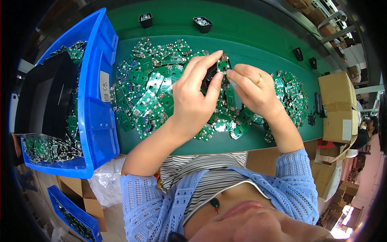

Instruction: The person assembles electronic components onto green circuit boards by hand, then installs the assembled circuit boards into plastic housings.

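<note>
My left hand (192, 94) holds a small green circuit board (223, 64) upright between thumb and fingers, above the middle of the table. A black part (209, 77) shows in the hollow of that hand, partly hidden by the fingers. My right hand (253, 86), with a ring on one finger, is closed in a pinch at the board's right side. What its fingertips grip, if anything, is hidden. Below and to the left of my hands lies a wide spread of loose circuit boards (150, 82). Another pile of boards (292, 92) lies to the right of my right hand.
A blue bin (94, 133) of boards stands at the left, with a black box (42, 97) inside. Small black cups (202, 25) sit at the back. Right of the table's green mat (310, 131) is a cardboard box (338, 107). Another blue bin (74, 213) sits lower left.
</note>
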Available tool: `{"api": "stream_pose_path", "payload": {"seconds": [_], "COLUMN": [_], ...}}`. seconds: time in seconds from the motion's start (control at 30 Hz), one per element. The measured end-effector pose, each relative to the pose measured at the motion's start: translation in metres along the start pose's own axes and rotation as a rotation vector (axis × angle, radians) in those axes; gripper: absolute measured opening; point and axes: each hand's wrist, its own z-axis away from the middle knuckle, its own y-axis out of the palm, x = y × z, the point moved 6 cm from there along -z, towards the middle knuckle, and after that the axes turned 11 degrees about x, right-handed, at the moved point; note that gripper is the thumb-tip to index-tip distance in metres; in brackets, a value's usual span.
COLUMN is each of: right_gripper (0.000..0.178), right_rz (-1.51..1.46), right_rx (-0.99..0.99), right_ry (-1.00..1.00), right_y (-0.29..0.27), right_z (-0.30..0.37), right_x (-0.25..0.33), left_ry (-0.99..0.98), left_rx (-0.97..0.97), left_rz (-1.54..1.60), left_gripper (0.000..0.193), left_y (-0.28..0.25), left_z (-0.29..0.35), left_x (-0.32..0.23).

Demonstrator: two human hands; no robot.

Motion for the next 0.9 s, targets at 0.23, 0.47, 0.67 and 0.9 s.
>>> {"api": "stream_pose_path", "payload": {"seconds": [0.23, 0.47, 0.67, 0.9], "right_gripper": [0.051, 0.049, 0.029, 0.022], "right_rz": [-0.603, -1.193, -1.275, -1.448], "right_rx": [-0.095, -0.107, -0.246, -0.403], "right_ry": [0.466, 0.817, 0.845, 0.818], "right_y": [0.009, 0.04, 0.048, 0.051], "right_z": [0.021, 0.021, 0.019, 0.014], "right_x": [-0.026, -0.012, -0.011, -0.012], "left_ry": [-0.132, -0.082, 0.037, 0.132], "left_rx": [-0.016, 0.005, -0.052, -0.111], "left_rz": [0.165, 0.089, 0.007, -0.084], "left_gripper": [0.03, 0.034, 0.032, 0.031], "left_y": [0.003, 0.004, 0.002, 0.002], "left_z": [0.002, 0.004, 0.002, 0.004], "left_x": [0.014, 0.01, 0.002, 0.0]}}
